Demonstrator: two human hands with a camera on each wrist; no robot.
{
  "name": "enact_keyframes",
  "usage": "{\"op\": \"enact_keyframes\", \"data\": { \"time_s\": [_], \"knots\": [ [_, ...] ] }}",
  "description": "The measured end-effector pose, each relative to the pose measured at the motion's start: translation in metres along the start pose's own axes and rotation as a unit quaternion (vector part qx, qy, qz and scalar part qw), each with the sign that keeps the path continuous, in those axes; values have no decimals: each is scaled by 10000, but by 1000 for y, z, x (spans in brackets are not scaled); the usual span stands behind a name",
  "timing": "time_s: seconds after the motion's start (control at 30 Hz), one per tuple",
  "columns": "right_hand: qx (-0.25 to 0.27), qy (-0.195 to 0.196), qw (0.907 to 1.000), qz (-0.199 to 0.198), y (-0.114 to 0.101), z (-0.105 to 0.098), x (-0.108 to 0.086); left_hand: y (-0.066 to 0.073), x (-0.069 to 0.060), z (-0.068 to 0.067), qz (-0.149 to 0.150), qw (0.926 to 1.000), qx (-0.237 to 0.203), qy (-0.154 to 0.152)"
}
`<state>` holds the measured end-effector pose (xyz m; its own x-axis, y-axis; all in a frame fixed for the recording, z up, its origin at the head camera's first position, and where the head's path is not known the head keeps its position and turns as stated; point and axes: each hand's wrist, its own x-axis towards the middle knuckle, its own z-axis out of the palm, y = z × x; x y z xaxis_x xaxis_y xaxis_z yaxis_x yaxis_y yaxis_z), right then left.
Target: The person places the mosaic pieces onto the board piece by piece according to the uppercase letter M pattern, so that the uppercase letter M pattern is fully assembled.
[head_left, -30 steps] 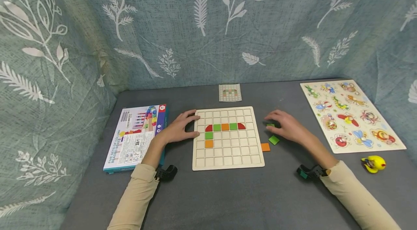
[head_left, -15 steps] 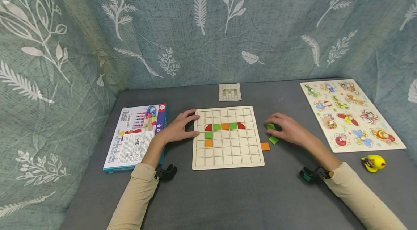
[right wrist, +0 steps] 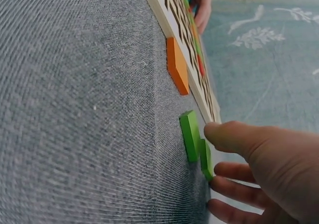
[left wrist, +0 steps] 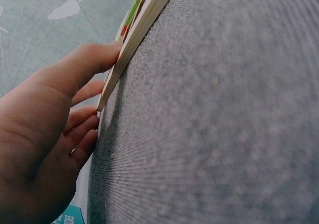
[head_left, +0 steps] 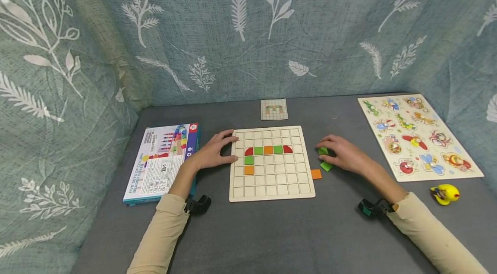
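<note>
My left hand (head_left: 213, 152) rests at the left edge of a wooden grid board (head_left: 272, 183), thumb and fingertips touching its rim. Red rounded pieces, green squares and orange squares sit in a row and a short column on the board. Off the board's right side, my right hand (head_left: 345, 153) is low over two green square tiles, a farther one (head_left: 322, 150) and a nearer one (head_left: 326, 166). In the right wrist view, the thumb and fingers are spread apart around the farther green tile (right wrist: 206, 159); whether they touch it is unclear. An orange tile (head_left: 316, 174) lies against the board's right edge.
Behind the board lies a small pattern card (head_left: 274, 110). A boxed bead set (head_left: 163, 162) is beside the left forearm. To the right are an insect picture board (head_left: 419, 138) and a yellow toy (head_left: 445, 194). A leaf-patterned curtain (head_left: 217, 28) hangs behind the table.
My right hand has shifted slightly right and nearer, its fingers lower around the farther green tile, then stayed still. The left hand and the board have kept their places.
</note>
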<state>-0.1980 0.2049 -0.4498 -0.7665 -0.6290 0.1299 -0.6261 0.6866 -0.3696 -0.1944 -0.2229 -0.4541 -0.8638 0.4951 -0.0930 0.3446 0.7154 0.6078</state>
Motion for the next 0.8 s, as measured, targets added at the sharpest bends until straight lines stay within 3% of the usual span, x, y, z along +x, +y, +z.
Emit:
{"op": "enact_keyframes", "data": {
  "time_s": [0.3,0.8],
  "knots": [
    [-505,20,9987,-100,-2,0,-1,1,1,-1,-47,10000,3,7],
    [-602,131,9980,-124,-4,3,-1,1,0,0,-61,10000,-14,-6]
  ]
}}
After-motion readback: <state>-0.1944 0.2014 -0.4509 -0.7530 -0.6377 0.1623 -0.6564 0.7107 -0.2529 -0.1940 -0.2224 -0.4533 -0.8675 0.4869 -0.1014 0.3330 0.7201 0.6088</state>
